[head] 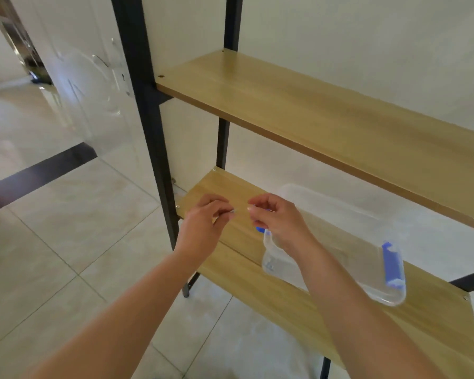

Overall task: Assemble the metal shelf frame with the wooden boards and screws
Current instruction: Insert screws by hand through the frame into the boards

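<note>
A small screw [232, 211], barely resolved, is pinched at the fingertips of the left hand [206, 218], its long axis pointing right toward the right hand [274, 216]. The right hand's fingers are curled, apparently pinching something small; what cannot be told. Both hover over the lower board [238, 236]. The upper board [312, 105] lies above and beyond, its front-left hole [161, 76] apparently unfilled beside the black post [145, 105]; the left hand is nearer. A clear box [337, 242] sits just right; open room upward.

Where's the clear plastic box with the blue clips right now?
In the head view, the clear plastic box sits on the lower wooden board, right of centre, partly behind the right hand and its forearm.
</note>
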